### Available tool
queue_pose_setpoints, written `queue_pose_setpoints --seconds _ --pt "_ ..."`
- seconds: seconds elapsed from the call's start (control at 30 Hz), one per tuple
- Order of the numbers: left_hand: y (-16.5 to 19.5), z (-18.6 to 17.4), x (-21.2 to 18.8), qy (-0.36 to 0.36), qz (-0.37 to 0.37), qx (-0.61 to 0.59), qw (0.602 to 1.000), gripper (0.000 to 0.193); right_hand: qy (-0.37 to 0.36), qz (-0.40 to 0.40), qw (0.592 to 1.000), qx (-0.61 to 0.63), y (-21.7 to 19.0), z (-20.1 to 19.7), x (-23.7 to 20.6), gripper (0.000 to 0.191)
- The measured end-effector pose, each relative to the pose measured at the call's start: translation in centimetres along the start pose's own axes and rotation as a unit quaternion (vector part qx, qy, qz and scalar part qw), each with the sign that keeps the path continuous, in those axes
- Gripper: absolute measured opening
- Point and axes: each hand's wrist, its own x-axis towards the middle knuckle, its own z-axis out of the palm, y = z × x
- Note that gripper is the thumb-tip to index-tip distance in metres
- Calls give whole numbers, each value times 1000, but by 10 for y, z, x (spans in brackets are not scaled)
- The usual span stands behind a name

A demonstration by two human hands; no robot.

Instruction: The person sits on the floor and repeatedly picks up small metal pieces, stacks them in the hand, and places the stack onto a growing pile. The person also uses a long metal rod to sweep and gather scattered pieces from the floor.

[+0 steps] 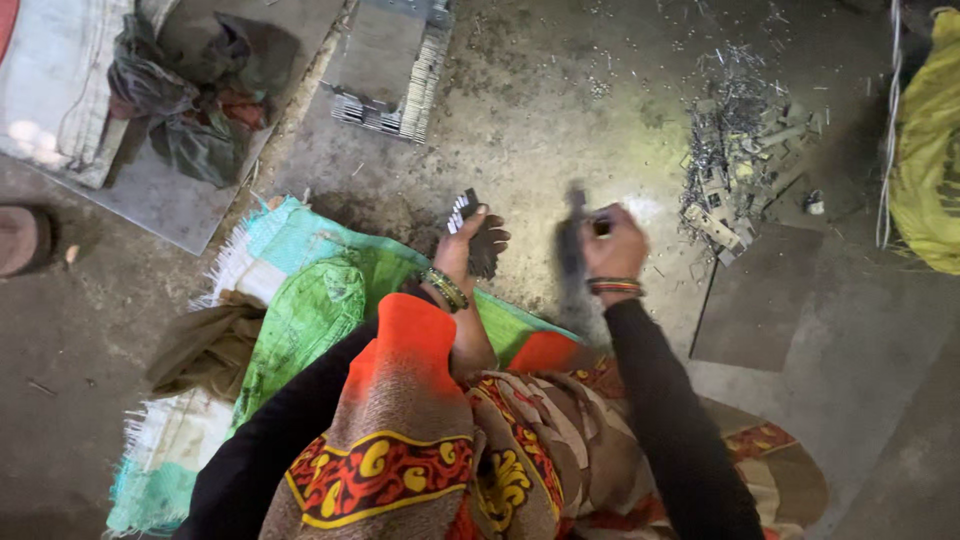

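Sitting on a green woven mat [300, 310] on the concrete floor [560, 110], the person has the left hand [470, 245] with its fingers clamped on a small stack of thin metal plates [470, 225]. The right hand [612, 243] is closed around a blurred dark tool [572, 245] just beside it. With the tool moving this fast, a slip could strike the left fingers, or the sharp plate edges could cut them.
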Motion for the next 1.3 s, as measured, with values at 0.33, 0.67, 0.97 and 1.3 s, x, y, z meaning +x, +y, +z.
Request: queue_pose_setpoints --seconds 0.33,0.67,0.97,1.3 --pt "-7 37 23 -1 -115 82 990 29 -131 -156 978 41 -64 -12 -26 22" --pt "1 47 27 32 -66 87 994 34 -76 -140 963 -217 -49 -27 -2 61" --pt "10 34 25 -69 120 494 858 99 -49 -249 964 -74 -10 28 -7 51" --pt "44 34 45 -157 248 806 514 43 -52 -140 974 -168 15 50 -17 79"
